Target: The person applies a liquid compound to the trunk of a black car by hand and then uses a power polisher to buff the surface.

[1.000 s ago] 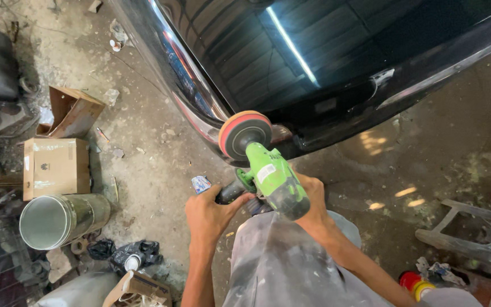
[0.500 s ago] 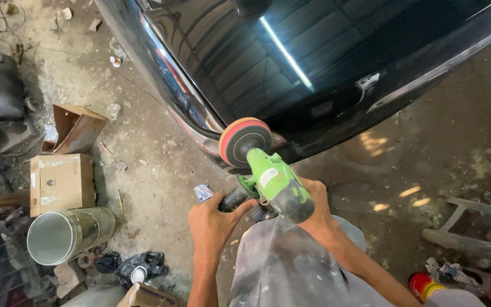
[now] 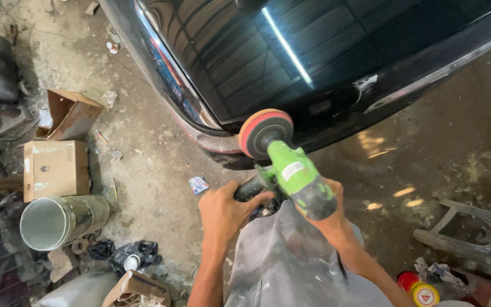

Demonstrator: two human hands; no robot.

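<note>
I have both hands closed on the green polisher (image 3: 294, 173): left hand (image 3: 225, 210) on its side handle, right hand (image 3: 328, 213) on its body, pad (image 3: 265, 132) against the black car (image 3: 313, 68) edge.

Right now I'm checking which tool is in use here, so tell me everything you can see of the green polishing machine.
The green polisher is a hand-held power tool with a bright green plastic body, a pale label on top and a darker, dust-greyed rear. Its round foam pad, orange-rimmed with a red face, meets the lower edge of the glossy black car body. A black side handle juts out, gripped by the left hand; the right hand holds the rear. It tilts up towards the car.
</note>
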